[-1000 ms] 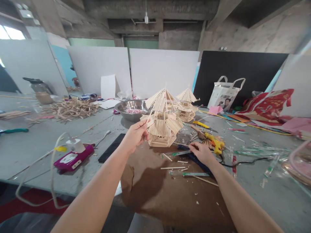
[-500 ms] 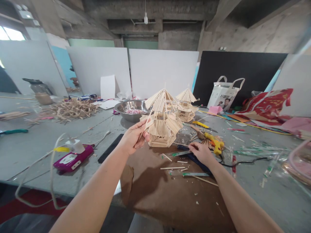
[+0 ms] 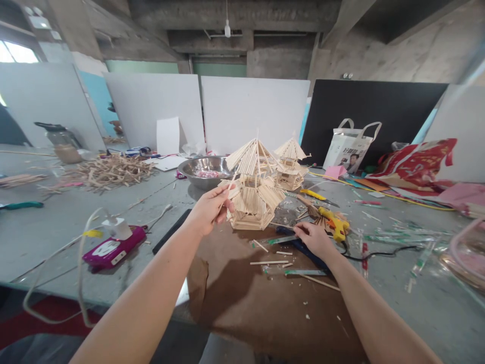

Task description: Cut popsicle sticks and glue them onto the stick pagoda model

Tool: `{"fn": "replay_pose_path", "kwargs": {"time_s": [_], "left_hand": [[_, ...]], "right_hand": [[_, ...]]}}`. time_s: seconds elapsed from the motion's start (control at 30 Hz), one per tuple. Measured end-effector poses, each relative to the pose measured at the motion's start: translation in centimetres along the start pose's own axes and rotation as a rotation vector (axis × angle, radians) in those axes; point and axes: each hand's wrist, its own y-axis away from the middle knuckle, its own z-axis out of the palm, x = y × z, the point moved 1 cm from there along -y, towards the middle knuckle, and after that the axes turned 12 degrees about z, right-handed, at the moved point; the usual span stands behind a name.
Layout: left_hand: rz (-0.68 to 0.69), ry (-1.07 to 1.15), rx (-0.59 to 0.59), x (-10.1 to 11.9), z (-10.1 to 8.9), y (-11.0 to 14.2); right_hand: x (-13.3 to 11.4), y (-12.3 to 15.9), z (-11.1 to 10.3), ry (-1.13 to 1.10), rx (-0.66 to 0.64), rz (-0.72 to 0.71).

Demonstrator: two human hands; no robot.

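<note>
My left hand (image 3: 212, 210) is closed on the left side of a pavilion model (image 3: 252, 199) made of pale wooden sticks, with a pointed upper roof and a wider lower one. A second stick pavilion (image 3: 291, 164) stands just behind it, partly hidden. To the right, my right hand (image 3: 312, 236) pinches the end of a thin wooden stick (image 3: 282, 225) that points toward the model's base. Under that hand lies a dark blue-handled tool (image 3: 308, 253), whose kind I cannot make out. A yellow glue gun (image 3: 335, 223) rests beyond the right hand.
A metal bowl (image 3: 204, 173) sits behind the model, and a heap of sticks (image 3: 113, 172) lies at the left. A purple power strip (image 3: 113, 247) with a white cable is near my left arm. Stick offcuts (image 3: 269, 263) litter the brown sheet (image 3: 242, 303). Clear plastic wrappers (image 3: 409, 235) lie right.
My left hand's fingers have shifted slightly along the model's left side. The model and my right hand stay in nearly the same place.
</note>
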Motion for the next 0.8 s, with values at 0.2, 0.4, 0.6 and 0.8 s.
{"fn": "replay_pose_path", "kwargs": {"time_s": [0.2,0.4,0.6,0.8], "left_hand": [[0.039,-0.238,-0.028,0.8,-0.3,-1.5],[0.027,-0.382,-0.037,1.5,0.2,-1.3],[0.033,-0.391,-0.031,1.7,0.1,-0.7],[0.038,-0.346,-0.019,0.8,0.0,0.0]], "right_hand": [[-0.2,0.1,-0.1,0.007,0.002,0.003],[0.0,0.0,0.0,-0.009,-0.005,-0.007],[0.0,0.0,0.0,-0.007,-0.007,-0.007],[-0.1,0.1,0.0,0.015,0.001,-0.012]]}}
